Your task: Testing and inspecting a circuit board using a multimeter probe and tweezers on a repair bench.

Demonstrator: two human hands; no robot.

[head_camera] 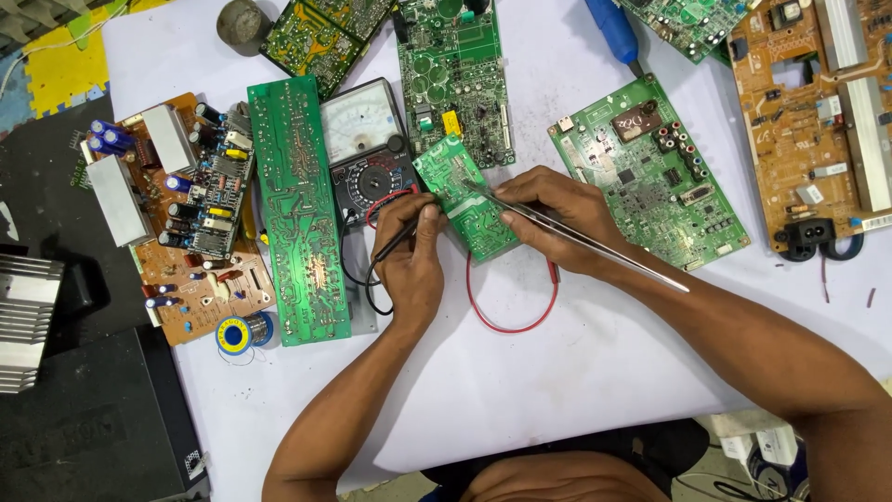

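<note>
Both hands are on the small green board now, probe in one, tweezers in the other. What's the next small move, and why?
Probably steady the black probe tip on a contact: the left hand holds it at the small green board edge, while the right hand already rests tweezers on the board.

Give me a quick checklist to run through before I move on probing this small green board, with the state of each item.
1. Black probe gripped in left hand: ok.
2. Tweezers held in right hand, tips over the small green board: ok.
3. Probe tip touching the board's edge: cannot tell, fingers hide it.
4. Analog multimeter within sight, dial facing up: ok.
5. Red lead loops free on the white sheet, not snagged: ok.
6. Board lies flat, apart from the neighbouring large board: ok.
</note>
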